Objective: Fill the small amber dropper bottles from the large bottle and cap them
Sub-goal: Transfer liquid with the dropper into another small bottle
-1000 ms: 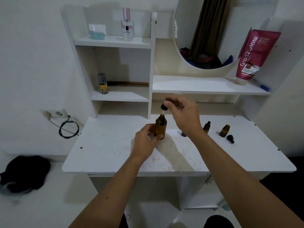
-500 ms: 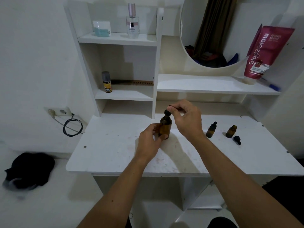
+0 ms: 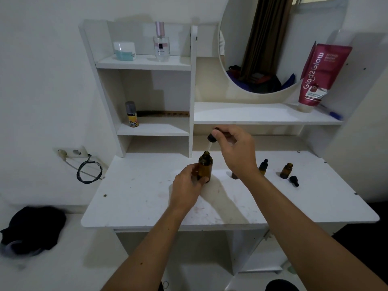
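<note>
- While the left hand (image 3: 186, 185) wraps its grip around the lower body of the large amber bottle (image 3: 205, 168), which stands upright on the white bench (image 3: 147, 198), the forearm reaches in from the lower middle of the head view.
- The right hand (image 3: 235, 152) is raised above and to the right of that bottle, wrist bent down, thumb and forefinger pinching the black dropper cap (image 3: 212, 137).
- The dropper's clear glass tube slants down from the cap toward the bottle's open neck; the tip sits just above the mouth, and I cannot tell whether it touches.
- To the right of the right wrist stand a capped small amber bottle (image 3: 263, 166) and an uncapped small amber bottle (image 3: 286, 170), with a loose black dropper cap (image 3: 294, 180) lying just beside the uncapped one.
- Another small brown object shows partly behind the right wrist, too hidden to name.
- Open bench surface lies left of the left hand and toward the front edge; the shelf unit (image 3: 191, 91) rises close behind the bottle.
</note>
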### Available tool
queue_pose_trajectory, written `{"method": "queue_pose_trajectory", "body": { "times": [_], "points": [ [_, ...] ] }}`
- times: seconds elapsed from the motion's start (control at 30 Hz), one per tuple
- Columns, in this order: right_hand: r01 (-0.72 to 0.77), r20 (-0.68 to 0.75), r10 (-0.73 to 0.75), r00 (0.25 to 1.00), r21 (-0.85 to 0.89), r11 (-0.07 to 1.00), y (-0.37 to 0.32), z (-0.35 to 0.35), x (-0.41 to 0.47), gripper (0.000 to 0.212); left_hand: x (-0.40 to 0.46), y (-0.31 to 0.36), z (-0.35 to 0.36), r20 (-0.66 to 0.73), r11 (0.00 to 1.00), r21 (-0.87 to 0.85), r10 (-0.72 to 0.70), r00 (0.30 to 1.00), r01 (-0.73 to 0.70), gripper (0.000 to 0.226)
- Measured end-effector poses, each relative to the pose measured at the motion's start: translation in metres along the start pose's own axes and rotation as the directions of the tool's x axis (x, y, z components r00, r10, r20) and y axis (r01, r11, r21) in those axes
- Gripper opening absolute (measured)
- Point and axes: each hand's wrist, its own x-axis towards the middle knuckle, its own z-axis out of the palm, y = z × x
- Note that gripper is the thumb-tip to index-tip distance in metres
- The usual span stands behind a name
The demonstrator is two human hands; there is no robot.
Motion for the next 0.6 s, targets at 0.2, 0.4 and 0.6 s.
{"method": "queue_pose_trajectory", "body": {
  "times": [0.2,0.4,0.6],
  "points": [
    [-0.013,-0.060,0.017,0.998,0.068,0.998,-0.012,-0.025,0.006,0.020,-0.006,0.002,0.003,-0.082,0.999,-0.025,-0.045,0.996,0.043,0.064],
    [-0.012,-0.116,0.021,0.993,0.070,0.997,0.000,-0.061,-0.011,0.020,-0.029,0.008,0.009,-0.191,0.995,-0.096,-0.026,0.981,0.008,0.047],
    [-0.142,-0.173,0.148,0.974,0.046,0.989,0.024,-0.114,-0.033,0.017,-0.041,0.044,0.050,0.007,0.971,-0.225,0.081,0.997,-0.077,0.030]
  ]
}}
